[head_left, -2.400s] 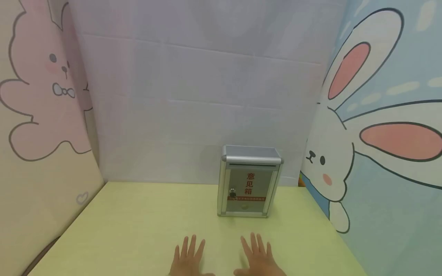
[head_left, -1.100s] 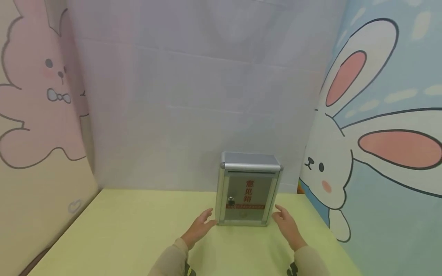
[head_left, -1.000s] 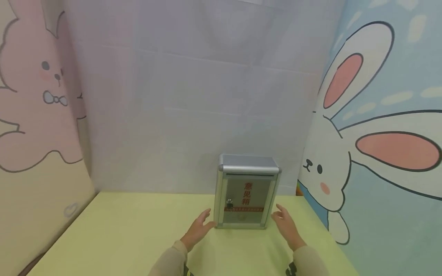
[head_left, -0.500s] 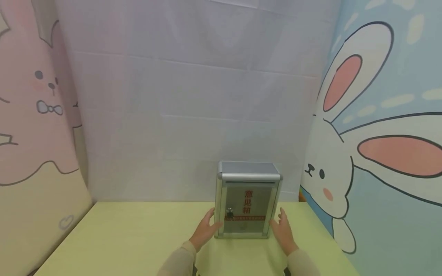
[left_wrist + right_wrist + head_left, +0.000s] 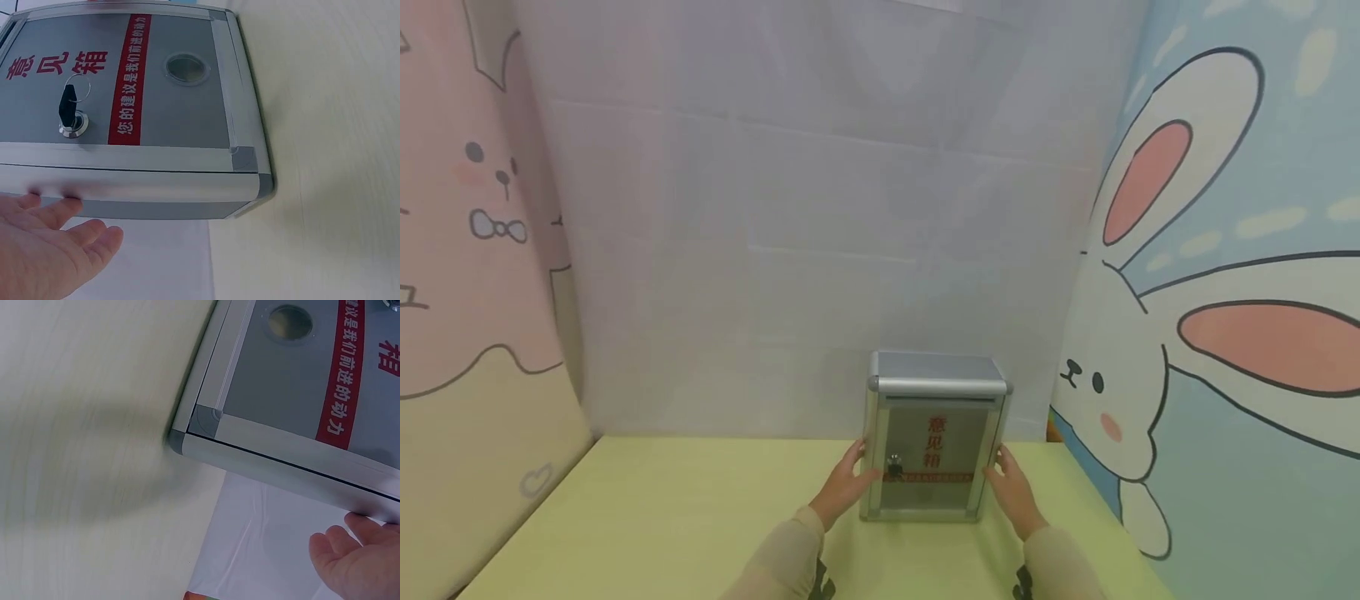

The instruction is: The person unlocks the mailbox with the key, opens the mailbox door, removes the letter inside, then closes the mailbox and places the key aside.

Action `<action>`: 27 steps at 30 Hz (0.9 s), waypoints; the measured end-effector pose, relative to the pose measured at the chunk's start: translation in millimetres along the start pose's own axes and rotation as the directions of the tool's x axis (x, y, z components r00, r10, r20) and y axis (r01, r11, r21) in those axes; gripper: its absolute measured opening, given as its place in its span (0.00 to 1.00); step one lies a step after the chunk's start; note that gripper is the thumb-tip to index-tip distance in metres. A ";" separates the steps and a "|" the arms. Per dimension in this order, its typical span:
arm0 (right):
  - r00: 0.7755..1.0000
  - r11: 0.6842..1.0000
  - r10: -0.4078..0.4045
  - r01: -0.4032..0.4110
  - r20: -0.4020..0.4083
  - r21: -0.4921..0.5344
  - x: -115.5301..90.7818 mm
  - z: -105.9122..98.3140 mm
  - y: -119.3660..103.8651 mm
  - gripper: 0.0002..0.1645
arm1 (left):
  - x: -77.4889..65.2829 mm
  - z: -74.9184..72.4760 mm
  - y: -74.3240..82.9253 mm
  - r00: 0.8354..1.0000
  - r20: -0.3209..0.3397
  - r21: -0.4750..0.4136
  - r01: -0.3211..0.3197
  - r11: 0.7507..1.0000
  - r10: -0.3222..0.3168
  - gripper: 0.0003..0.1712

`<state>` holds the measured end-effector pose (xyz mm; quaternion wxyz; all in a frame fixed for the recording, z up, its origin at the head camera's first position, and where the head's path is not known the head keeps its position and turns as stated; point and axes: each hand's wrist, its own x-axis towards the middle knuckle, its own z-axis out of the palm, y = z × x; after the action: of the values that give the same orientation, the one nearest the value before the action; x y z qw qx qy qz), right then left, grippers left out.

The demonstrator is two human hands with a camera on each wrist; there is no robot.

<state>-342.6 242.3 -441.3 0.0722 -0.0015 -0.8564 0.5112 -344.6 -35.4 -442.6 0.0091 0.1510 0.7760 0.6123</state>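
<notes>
A grey metal suggestion box point(image 5: 925, 497) with silver edges stands upright on the pale yellow table. Red characters and a red strip point(image 5: 130, 81) mark its front. In the left wrist view, a black key point(image 5: 67, 107) on a ring sits in the round lock, near a circular window point(image 5: 186, 69). My left hand point(image 5: 841, 490) touches the box's left side with its fingertips, its other fingers loosely bent. On the opposite side, my right hand point(image 5: 1013, 493) touches the lower part of the right edge point(image 5: 294, 472). Neither hand curls round the box.
Behind the box hangs a white cloth point(image 5: 737, 292). Rabbit-printed curtains point(image 5: 1240, 467) stand at the right, and a pink cartoon curtain point(image 5: 482, 275) at the left. The table point(image 5: 685, 508) spreads mainly to the left of the box.
Both hands have gone from lying flat on the table to reaching both sides of the box, where they now touch it. The head view has tilted and shifted; the box stays put.
</notes>
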 end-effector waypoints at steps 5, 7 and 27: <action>1.000 1.000 0.010 -0.010 -0.002 0.019 -3.6 5.3 8.1 0.39 | -3.4 0.1 -6.8 1.000 -0.020 0.036 0.012 0.999 -0.011 0.40; 1.000 1.000 0.009 -0.008 -0.013 0.021 -3.9 5.1 8.6 0.39 | -3.7 1.0 -7.6 1.000 -0.026 0.050 0.005 0.999 -0.004 0.40; 1.000 1.000 -0.015 0.015 -0.009 0.016 -16.4 -1.3 -7.8 0.36 | -8.5 -1.3 0.1 0.998 -0.064 0.100 0.013 0.995 -0.006 0.42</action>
<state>-325.7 238.5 -435.9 0.0798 0.0032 -0.8519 0.5176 -336.8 -38.7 -443.7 -0.0201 0.1281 0.8065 0.5768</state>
